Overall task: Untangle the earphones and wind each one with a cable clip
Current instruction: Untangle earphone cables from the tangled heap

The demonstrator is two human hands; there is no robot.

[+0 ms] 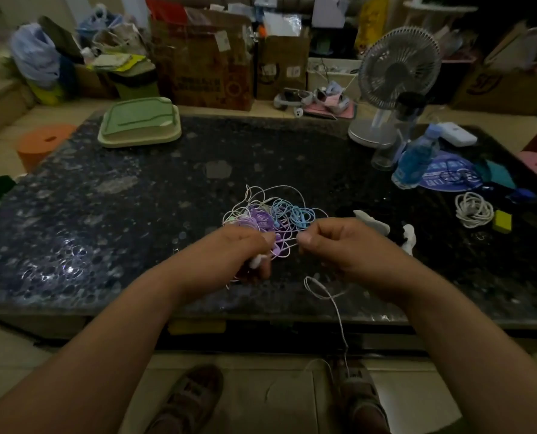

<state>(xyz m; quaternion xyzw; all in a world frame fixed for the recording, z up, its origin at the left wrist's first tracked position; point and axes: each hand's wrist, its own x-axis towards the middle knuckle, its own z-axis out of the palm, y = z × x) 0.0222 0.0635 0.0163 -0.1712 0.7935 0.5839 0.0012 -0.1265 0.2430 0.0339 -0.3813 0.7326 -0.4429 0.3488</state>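
Shoes [185,399] showed at six o'clock, with a loose white cord [339,317] hanging off the table [135,214] edge toward them. Our left hand [245,249] gripped a purple bunch of the earphones [270,214]; our right hand [339,242] pinched one white strand beside it. The rest of the tangle lay on the table just past our fingers, at twelve o'clock. Pulling hard, we judged, could tighten the knots, since loops crossed everywhere.

The tangle of earphones [270,214] lies on the table [120,214] near its front edge, the left hand [245,249] and right hand [339,245] just before it. A tray [140,123] sits at the far left, a fan [398,67] at the far right, a bottle [416,158] before the fan, a coiled cable [474,209] right of the hands.
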